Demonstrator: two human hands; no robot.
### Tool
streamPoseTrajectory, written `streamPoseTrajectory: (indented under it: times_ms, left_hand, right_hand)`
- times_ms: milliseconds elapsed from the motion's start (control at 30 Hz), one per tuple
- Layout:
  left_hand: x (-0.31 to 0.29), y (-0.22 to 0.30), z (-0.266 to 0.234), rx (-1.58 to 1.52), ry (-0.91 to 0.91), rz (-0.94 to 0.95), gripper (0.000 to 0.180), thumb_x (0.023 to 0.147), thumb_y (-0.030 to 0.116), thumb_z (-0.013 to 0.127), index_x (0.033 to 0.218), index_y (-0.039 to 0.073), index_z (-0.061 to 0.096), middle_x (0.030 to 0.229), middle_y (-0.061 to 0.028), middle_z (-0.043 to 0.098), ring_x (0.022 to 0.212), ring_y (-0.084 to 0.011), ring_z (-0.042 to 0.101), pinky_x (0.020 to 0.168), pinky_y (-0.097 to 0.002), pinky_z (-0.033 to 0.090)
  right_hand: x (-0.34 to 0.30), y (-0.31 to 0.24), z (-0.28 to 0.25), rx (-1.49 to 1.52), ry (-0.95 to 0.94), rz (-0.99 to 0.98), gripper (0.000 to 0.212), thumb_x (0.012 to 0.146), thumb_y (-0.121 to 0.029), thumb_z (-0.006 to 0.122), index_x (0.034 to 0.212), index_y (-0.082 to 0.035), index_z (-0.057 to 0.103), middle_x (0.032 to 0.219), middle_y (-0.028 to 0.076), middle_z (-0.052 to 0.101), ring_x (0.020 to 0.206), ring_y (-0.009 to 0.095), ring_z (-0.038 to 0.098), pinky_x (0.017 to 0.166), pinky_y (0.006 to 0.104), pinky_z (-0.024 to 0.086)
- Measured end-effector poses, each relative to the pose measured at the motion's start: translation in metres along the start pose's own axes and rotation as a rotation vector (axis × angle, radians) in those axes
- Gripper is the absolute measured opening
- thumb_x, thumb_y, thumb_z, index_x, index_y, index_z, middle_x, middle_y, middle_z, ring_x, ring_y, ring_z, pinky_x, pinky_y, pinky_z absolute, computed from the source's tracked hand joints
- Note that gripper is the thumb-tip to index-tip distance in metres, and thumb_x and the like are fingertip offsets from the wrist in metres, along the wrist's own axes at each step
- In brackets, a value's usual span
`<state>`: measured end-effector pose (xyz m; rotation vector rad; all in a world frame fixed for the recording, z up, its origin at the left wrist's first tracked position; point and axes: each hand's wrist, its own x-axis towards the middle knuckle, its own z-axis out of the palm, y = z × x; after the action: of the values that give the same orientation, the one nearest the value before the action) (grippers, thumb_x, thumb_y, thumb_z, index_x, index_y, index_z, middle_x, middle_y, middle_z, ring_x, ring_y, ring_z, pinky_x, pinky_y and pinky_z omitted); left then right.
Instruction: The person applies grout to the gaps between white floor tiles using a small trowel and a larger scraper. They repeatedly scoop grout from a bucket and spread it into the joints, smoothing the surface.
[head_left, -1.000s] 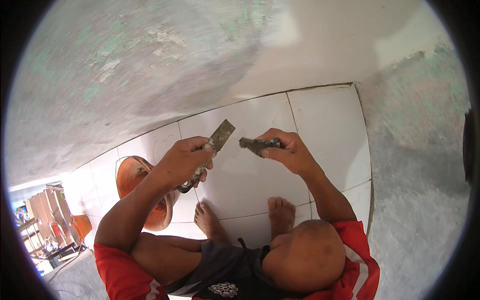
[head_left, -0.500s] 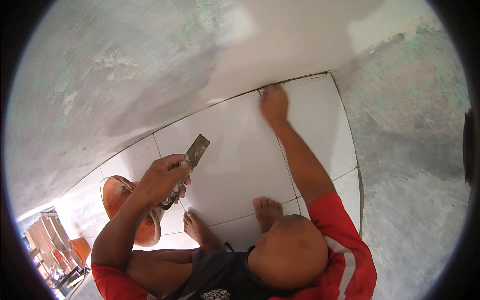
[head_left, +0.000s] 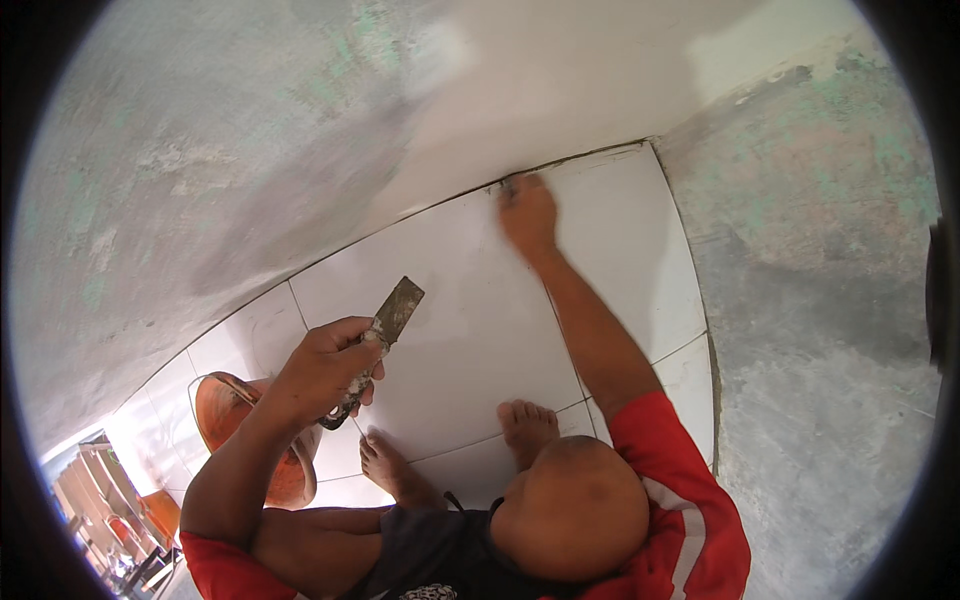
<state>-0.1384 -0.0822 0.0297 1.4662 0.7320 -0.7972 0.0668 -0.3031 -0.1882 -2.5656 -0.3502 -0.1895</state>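
My left hand [head_left: 325,370] is closed round the handle of a putty knife [head_left: 400,308], held above the floor with its blade pointing up and away. Grey paste coats the blade and handle. Farther off, my right hand [head_left: 530,215] is closed and low, at the seam [head_left: 450,200] where the white floor tiles [head_left: 440,370] meet the wall. Something small and dark shows at its fingertips, too blurred to name. The hand itself is smeared by motion.
An orange bucket [head_left: 222,412] with a wire handle stands left, partly behind my left forearm. A rough grey wall [head_left: 270,130] rises ahead, and bare grey cement [head_left: 810,400] borders the tiles on the right. My bare feet [head_left: 528,428] rest on the tiles. Clutter [head_left: 110,510] lies far left.
My right hand has slid a little left along the seam. My left hand keeps the putty knife at nearly the same place. The whole view has shifted slightly.
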Motion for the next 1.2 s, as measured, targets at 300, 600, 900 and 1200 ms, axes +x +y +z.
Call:
streamPoseTrajectory:
  times_ms: [300, 600, 900, 1200]
  left_hand:
    - [-0.004, 0.007, 0.002, 0.029, 0.036, -0.014, 0.029, 0.098, 0.019, 0.058, 0.119, -0.001, 0.061, 0.08, -0.0061, 0.062, 0.058, -0.0129, 0.061, 0.048, -0.0283, 0.049]
    - [0.013, 0.012, 0.0, 0.014, -0.014, 0.006, 0.032, 0.098, 0.017, 0.058, 0.124, -0.001, 0.06, 0.078, -0.0063, 0.062, 0.055, -0.0139, 0.061, 0.044, -0.0282, 0.047]
    - [0.02, 0.03, 0.004, -0.002, -0.016, 0.041, 0.03, 0.099, 0.017, 0.058, 0.124, 0.0, 0.06, 0.078, -0.006, 0.062, 0.054, -0.0129, 0.059, 0.043, -0.0269, 0.047]
    - [-0.06, -0.006, 0.034, 0.028, 0.286, 0.279, 0.029, 0.099, 0.017, 0.057, 0.121, -0.001, 0.062, 0.079, -0.0041, 0.063, 0.06, -0.0105, 0.06, 0.055, -0.0251, 0.048]
  right_hand:
    - [-0.008, 0.06, -0.053, 0.195, 0.169, 0.204, 0.022, 0.086, -0.021, 0.072, 0.1, -0.004, 0.07, 0.092, 0.019, 0.065, 0.083, 0.038, 0.065, 0.075, 0.0495, 0.052]
    - [0.084, 0.143, -0.101, -0.041, 0.304, 0.295, 0.026, 0.084, -0.023, 0.068, 0.086, 0.004, 0.069, 0.085, 0.023, 0.068, 0.083, 0.042, 0.067, 0.077, 0.0503, 0.052]
    - [-0.005, -0.013, -0.003, 0.089, 0.158, -0.017, 0.015, 0.083, -0.015, 0.067, 0.087, -0.001, 0.064, 0.091, 0.023, 0.063, 0.083, 0.04, 0.064, 0.073, 0.0499, 0.053]
    - [-0.072, 0.026, 0.002, 0.414, -0.03, -0.129, 0.023, 0.082, -0.007, 0.068, 0.105, -0.004, 0.072, 0.099, 0.018, 0.069, 0.094, 0.036, 0.066, 0.083, 0.0457, 0.054]
